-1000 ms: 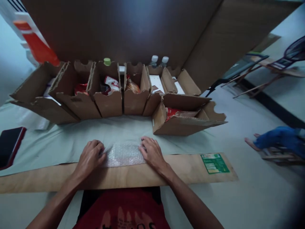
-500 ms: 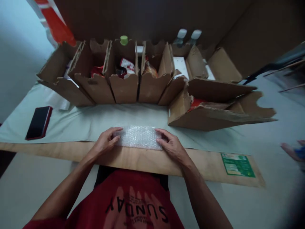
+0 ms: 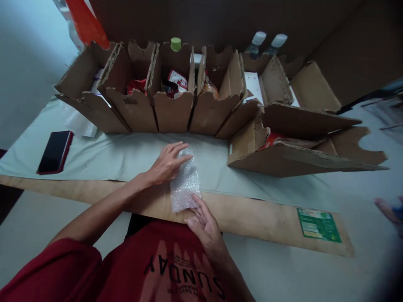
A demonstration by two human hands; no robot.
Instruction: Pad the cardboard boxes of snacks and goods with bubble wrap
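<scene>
A small bubble-wrapped packet (image 3: 185, 180) lies lengthwise, pointing away from me, across the edge between the pale green sheet (image 3: 119, 157) and the brown cardboard strip (image 3: 252, 218). My left hand (image 3: 166, 163) rests on its far end with the fingers stretched over the wrap. My right hand (image 3: 203, 220) touches its near end with the fingertips, fingers loosely extended. Neither hand closes round the packet.
A row of open cardboard boxes (image 3: 171, 113) with snack packets stands behind; a bigger open box (image 3: 283, 153) lies at the right. A dark phone (image 3: 55, 152) is at the left. Bottles (image 3: 175, 44) stand behind the boxes. Another person's hand (image 3: 388, 209) shows at the right edge.
The packet has turned from lying crosswise to lying lengthwise. My left hand moved to its far end and my right hand came back to its near end.
</scene>
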